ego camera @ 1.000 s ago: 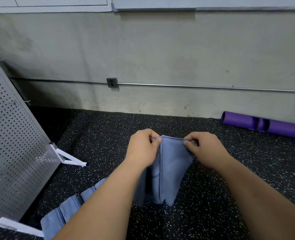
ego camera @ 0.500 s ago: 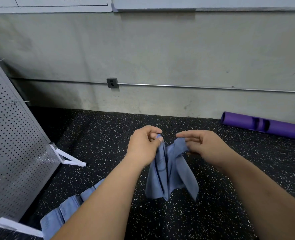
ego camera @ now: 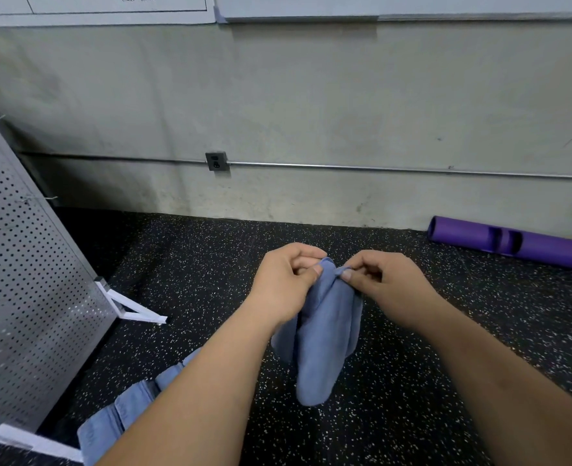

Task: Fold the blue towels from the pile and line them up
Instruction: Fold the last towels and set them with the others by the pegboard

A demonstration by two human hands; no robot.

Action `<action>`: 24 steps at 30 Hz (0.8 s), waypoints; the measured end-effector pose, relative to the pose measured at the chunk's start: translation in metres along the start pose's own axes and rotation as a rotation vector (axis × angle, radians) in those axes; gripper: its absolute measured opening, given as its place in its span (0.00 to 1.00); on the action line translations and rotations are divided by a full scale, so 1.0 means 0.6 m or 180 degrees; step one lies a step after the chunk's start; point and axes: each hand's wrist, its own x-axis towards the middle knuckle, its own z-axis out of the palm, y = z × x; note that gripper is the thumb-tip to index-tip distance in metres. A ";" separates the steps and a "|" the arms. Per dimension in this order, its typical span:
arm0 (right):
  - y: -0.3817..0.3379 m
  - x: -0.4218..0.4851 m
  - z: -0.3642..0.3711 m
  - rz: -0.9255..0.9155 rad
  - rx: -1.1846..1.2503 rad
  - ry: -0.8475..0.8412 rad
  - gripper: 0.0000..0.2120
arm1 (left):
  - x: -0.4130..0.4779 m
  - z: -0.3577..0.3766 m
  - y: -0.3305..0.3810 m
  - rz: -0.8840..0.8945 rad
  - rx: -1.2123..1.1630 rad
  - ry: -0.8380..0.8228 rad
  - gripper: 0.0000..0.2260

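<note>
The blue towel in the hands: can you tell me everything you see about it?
The blue towel looks like soft, plain cloth with no pattern. It is bunched up and hangs in long, loose folds, narrowing to a rounded bottom end. The left hand and the right hand each pinch its top edge, close together. It hangs in front of the dark speckled floor.

We see soft, even indoor light, rather dim and cool, with a faint shadow on the wall [ego camera: 311, 95] beneath the board [ego camera: 412, 6]. The wide lens bends the wall pipe [ego camera: 412, 168] and perforated panel [ego camera: 25, 264] near the edges; the centre is sharp.
</note>
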 end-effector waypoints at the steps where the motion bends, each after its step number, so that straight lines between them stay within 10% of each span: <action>1: 0.001 0.000 0.003 0.0002 -0.0005 0.0028 0.03 | 0.000 0.001 0.000 0.0016 -0.0022 -0.0039 0.09; 24: 0.002 0.001 0.003 0.0112 0.0827 -0.0138 0.08 | -0.003 0.006 0.000 0.0323 -0.0335 -0.0264 0.04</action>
